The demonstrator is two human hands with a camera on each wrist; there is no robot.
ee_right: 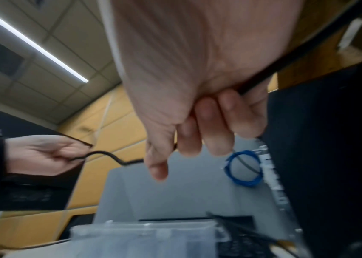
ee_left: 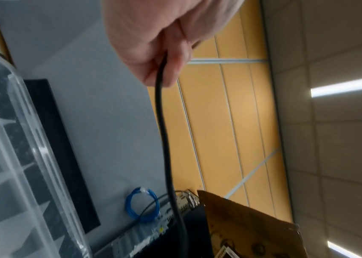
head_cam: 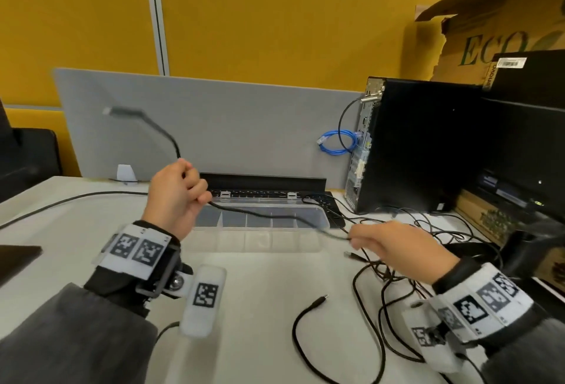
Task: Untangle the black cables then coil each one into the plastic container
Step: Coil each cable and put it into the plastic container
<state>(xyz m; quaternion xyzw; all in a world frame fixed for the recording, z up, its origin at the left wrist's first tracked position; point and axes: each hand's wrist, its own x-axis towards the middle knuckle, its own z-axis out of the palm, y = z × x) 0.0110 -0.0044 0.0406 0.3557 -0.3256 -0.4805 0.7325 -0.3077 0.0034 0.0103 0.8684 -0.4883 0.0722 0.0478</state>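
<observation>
From the head view we see our left hand [head_cam: 175,197] fisted round a black cable [head_cam: 275,217], which spans above the clear plastic container [head_cam: 324,220] to our right hand [head_cam: 394,249], pinching it. More tangled cables [head_cam: 394,285] lie near the worktop [head_cam: 260,292] right edge.

Left wrist: fingers [ee_left: 171,69] clamp the cable.

Right wrist: curled fingers [ee_right: 209,125] grip it.

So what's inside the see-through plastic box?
The plastic container has empty divided compartments; no cable is coiled in any. One black cable only stretches above it. The left hand hides its left end.
</observation>
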